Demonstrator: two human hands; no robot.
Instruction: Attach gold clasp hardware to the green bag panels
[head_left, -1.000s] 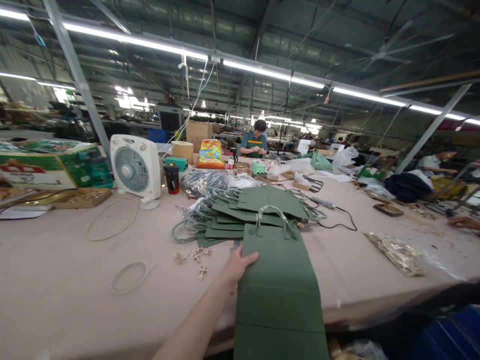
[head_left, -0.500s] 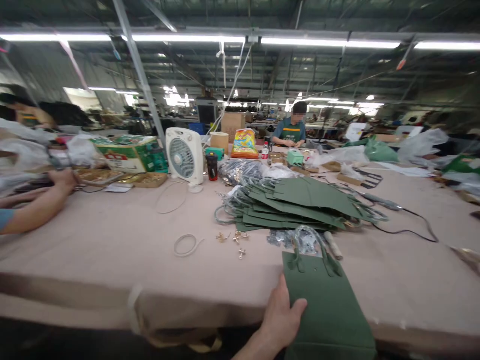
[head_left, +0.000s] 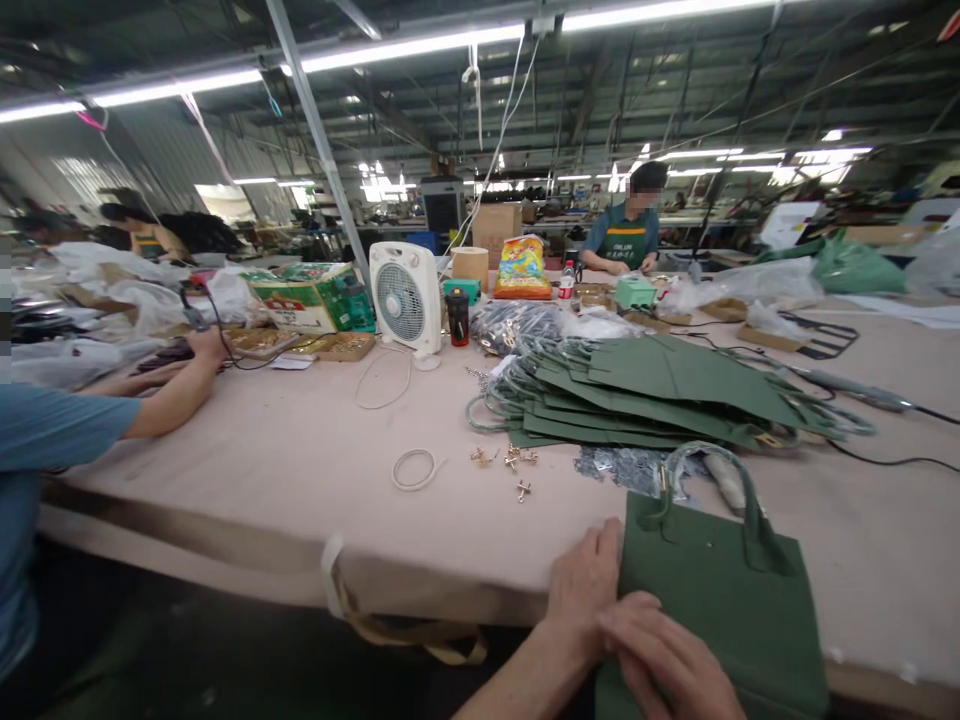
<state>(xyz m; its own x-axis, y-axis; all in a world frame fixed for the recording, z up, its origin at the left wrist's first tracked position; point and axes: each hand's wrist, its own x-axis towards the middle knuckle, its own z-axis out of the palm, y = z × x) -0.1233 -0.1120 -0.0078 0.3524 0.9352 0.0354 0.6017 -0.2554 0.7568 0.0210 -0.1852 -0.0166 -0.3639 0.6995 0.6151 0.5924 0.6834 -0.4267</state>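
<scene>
A dark green felt bag [head_left: 720, 590] with two handles lies flat at the near edge of the table [head_left: 285, 460]. My left hand [head_left: 585, 590] grips the bag's left edge. My right hand [head_left: 667, 660] lies flat on the bag with its fingers stretched over my left hand. Behind the bag is a fanned stack of the same green bags [head_left: 660, 395]. A few small gold metal fittings [head_left: 510, 462] lie left of the bag, and a patch of silver pieces [head_left: 622, 468] sits just beyond it.
A white loop [head_left: 415, 468], a white fan [head_left: 405, 298], a black cup [head_left: 457, 317] and boxes stand further back. A co-worker's arm [head_left: 165, 395] rests on the table at the left. Another person [head_left: 626, 235] works at the far side. A corded tool [head_left: 855, 385] lies right.
The bag has been pulled nearer to the table's edge and sits further right in view. My right hand has come into view and settled on the bag. The view has swung left.
</scene>
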